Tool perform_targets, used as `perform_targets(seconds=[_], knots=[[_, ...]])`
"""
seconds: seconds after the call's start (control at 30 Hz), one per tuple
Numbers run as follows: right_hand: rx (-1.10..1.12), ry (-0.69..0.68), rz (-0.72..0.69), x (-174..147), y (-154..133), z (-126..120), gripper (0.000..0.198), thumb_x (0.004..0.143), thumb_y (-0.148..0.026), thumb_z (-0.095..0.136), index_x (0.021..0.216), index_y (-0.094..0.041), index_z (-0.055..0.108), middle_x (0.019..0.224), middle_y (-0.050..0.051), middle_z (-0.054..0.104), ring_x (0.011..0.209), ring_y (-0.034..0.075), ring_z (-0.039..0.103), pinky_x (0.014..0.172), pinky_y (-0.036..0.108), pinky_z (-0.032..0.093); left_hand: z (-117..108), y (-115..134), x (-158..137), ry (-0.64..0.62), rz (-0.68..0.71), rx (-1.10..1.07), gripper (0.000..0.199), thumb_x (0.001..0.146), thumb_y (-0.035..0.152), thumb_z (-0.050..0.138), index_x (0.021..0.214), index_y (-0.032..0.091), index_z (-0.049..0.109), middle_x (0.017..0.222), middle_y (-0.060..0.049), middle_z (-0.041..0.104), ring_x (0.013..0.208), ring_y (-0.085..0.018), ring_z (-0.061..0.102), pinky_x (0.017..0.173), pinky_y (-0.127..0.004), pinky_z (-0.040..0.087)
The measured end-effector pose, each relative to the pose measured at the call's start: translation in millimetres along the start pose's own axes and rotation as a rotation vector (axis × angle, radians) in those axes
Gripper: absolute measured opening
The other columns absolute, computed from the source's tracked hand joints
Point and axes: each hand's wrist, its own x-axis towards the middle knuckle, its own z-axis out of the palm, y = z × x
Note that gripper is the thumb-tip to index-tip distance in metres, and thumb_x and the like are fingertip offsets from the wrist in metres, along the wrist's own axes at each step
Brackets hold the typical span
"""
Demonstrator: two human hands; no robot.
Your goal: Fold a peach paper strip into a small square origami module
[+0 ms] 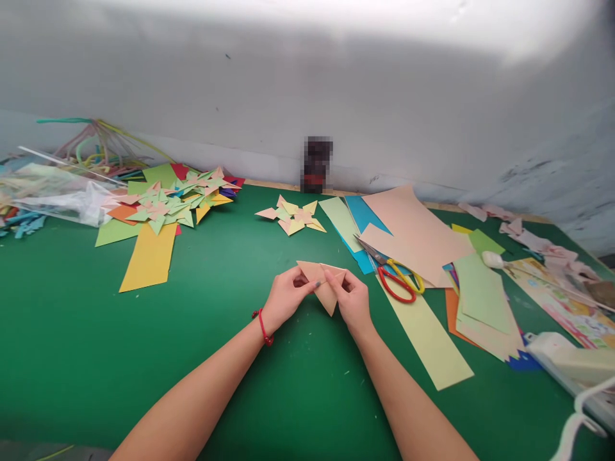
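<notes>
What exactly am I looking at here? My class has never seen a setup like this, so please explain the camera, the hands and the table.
There is no machine here, only one person working with two bare hands. The single picture comes from a camera worn on that person's head, looking forward and down, so the forearms reach in from the bottom edge. The left hand, with a red bracelet at its wrist, and the right hand together hold a folded peach paper.

On the green table, folded paper shapes are heaped at the left, and a star-cornered piece lies beyond the hands. To the right, scissors lie on some of the coloured paper sheets.
</notes>
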Motion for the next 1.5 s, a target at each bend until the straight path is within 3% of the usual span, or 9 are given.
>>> perform_targets(seconds=[0.23,0.47,0.7,0.83,0.97,1.1,1.33,1.5], knots=[[0.013,-0.077,0.074,2,-1,0,0.032,0.068,-0.041,0.065,0.083,-0.013,0.065,0.076,0.006,0.064,0.067,0.018,0.054,0.058,0.027,0.044,0,2,-2,0.046,0.058,0.121,0.025,0.076,0.033,0.058,0.092,0.014,0.061,0.083,-0.005,0.065,0.072,-0.016,0.059,0.064,-0.026,0.048],[-0.005,-0.04,0.058,3,3,-1,0.032,0.067,-0.042,0.065,0.082,-0.013,0.065,0.073,0.005,0.064,0.063,0.017,0.054,0.055,0.027,0.043,0,1,-1,-0.026,0.02,0.039,0.026,0.075,0.033,0.059,0.093,0.014,0.059,0.087,-0.006,0.065,0.077,-0.017,0.061,0.069,-0.028,0.05],[0.04,-0.031,0.073,4,4,-2,0.03,0.066,-0.04,0.067,0.081,-0.014,0.065,0.073,0.004,0.065,0.063,0.016,0.055,0.055,0.026,0.043,2,0,-4,-0.02,0.068,0.154,0.019,0.078,0.031,0.055,0.088,0.016,0.057,0.075,-0.003,0.063,0.067,-0.015,0.06,0.063,-0.027,0.049],[0.063,-0.035,0.089,4,4,-3,0.029,0.066,-0.039,0.067,0.081,-0.014,0.065,0.074,0.004,0.065,0.064,0.017,0.055,0.056,0.027,0.044,3,4,-2,-0.041,0.064,0.082,0.021,0.078,0.031,0.056,0.092,0.016,0.053,0.073,-0.002,0.06,0.066,-0.015,0.059,0.063,-0.026,0.049],[0.084,-0.002,0.094,5,5,-4,0.03,0.065,-0.04,0.068,0.08,-0.014,0.066,0.074,0.004,0.066,0.064,0.017,0.056,0.056,0.027,0.044,4,6,-2,-0.093,0.009,-0.002,0.023,0.083,0.037,0.046,0.082,0.016,0.055,0.077,-0.003,0.061,0.072,-0.016,0.06,0.069,-0.029,0.05],[0.106,-0.014,0.114,5,4,-3,0.034,0.065,-0.04,0.068,0.085,-0.014,0.066,0.077,0.006,0.066,0.066,0.018,0.058,0.057,0.028,0.046,6,4,-4,-0.142,0.01,0.081,0.027,0.082,0.04,0.047,0.08,0.015,0.06,0.08,-0.004,0.063,0.075,-0.018,0.059,0.068,-0.028,0.049],[0.196,-0.04,0.139,4,5,-1,0.029,0.066,-0.037,0.069,0.083,-0.014,0.065,0.08,0.005,0.067,0.07,0.018,0.059,0.062,0.028,0.047,4,8,-6,-0.046,0.098,0.234,0.032,0.079,0.042,0.05,0.067,0.015,0.062,0.064,-0.001,0.062,0.06,-0.014,0.055,0.056,-0.023,0.044],[0.207,-0.064,0.149,4,4,-2,0.029,0.066,-0.037,0.069,0.086,-0.016,0.066,0.081,0.005,0.067,0.07,0.018,0.06,0.062,0.029,0.047,4,12,-7,-0.095,0.12,0.287,0.029,0.082,0.037,0.046,0.073,0.015,0.062,0.07,-0.002,0.063,0.065,-0.015,0.056,0.061,-0.024,0.044]])
